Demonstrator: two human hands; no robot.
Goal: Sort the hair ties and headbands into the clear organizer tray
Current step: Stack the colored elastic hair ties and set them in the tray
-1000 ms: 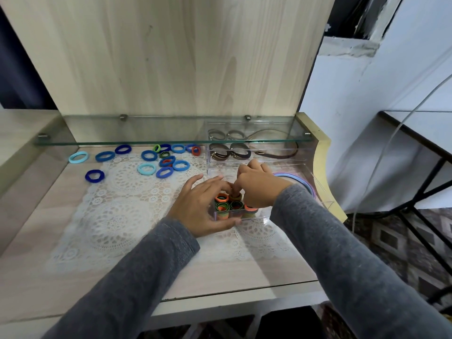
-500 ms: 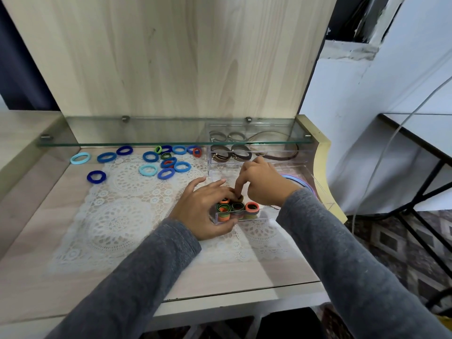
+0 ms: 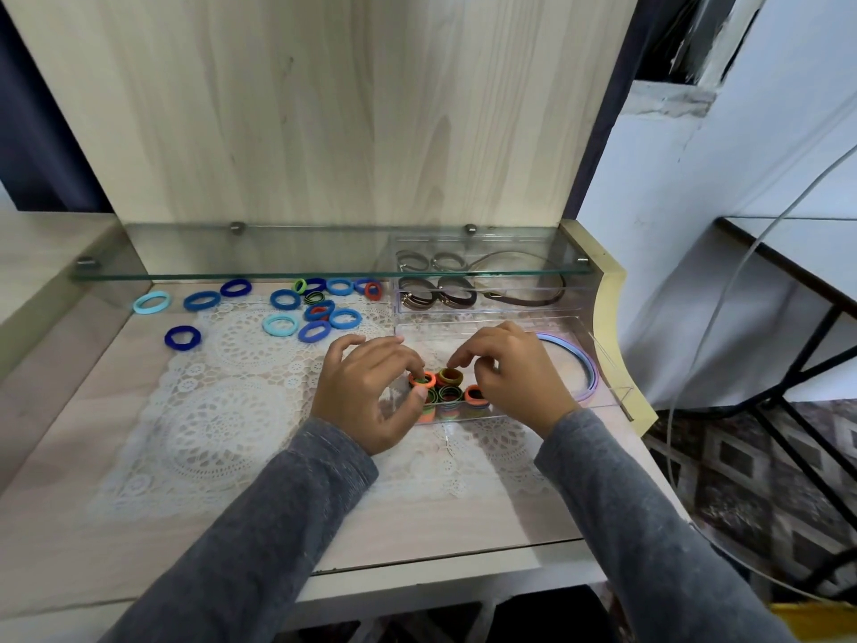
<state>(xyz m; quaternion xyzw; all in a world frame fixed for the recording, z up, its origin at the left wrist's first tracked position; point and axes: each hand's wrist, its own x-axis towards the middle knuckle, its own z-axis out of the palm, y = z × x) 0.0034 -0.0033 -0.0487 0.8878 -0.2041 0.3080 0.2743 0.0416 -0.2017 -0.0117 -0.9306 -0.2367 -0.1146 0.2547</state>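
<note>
Reaches in across the near edge of the worktop (image 3: 69, 503), at its right end, in grey sleeves (image 3: 259, 549). With the left hand (image 3: 366, 392), pinches an orange hair tie (image 3: 423, 379) between thumb and forefinger, at the near left corner of the clear organizer tray (image 3: 623, 394). Curls the right hand (image 3: 514, 378) over the same corner, forefinger tip at an olive-brown hair tie (image 3: 450, 376); cannot tell whether that hand grasps anything. Under the fingers: more orange, green and dark ties on edge, tight against the tray's near wall and one another. Little free room there, with the hands just apart and the ties between them.

Further right in the same compartment: a pastel headband (image 3: 586, 364) curved along the right wall, bare tray floor between it and the right hand. In the rear compartment, under the glass shelf (image 3: 278, 273): brown hair ties (image 3: 438, 297) at left, a thin brown headband (image 3: 528, 297) at right. Tray's right wall near the worktop's right edge, beside the raised cream trim (image 3: 607, 280).

Toward the far left corner: loose blue hair ties (image 3: 285, 300), scattered, several touching, a few orange and green ones among them. One dark blue tie (image 3: 182, 338) apart from the rest; a pale blue tie (image 3: 151, 302) nearest the left edge. Some on the white lace mat (image 3: 222, 410), some on bare wood.

Open mat and wood from those ties down to the near edge, left of the left forearm. Less headroom at the back, with the shelf's front edge over the far row of ties and the rear compartment. Beyond the right edge: a white cable (image 3: 723, 317) hanging.
</note>
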